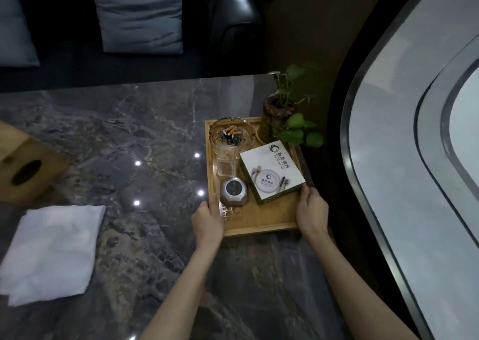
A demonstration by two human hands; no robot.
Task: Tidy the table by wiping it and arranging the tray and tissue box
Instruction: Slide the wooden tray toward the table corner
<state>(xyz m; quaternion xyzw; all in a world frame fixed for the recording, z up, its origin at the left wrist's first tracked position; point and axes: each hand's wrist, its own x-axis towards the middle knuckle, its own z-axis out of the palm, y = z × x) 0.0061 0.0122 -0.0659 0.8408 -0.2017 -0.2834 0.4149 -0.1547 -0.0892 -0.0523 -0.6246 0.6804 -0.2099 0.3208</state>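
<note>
**Both hands on the tray, tissue box way off left**

From my feed the wooden tray [261, 229] sits straight ahead at the right end of the marble surface [129, 132], long axis running away from me. Left hand [208, 219] is curled over its left rim, right hand [312, 210] clamps the right rim by the white box [272, 171]. The wooden tissue box [28, 163] lies far left, nearer my left hand, with the white cloth [51, 251] below it.
</note>
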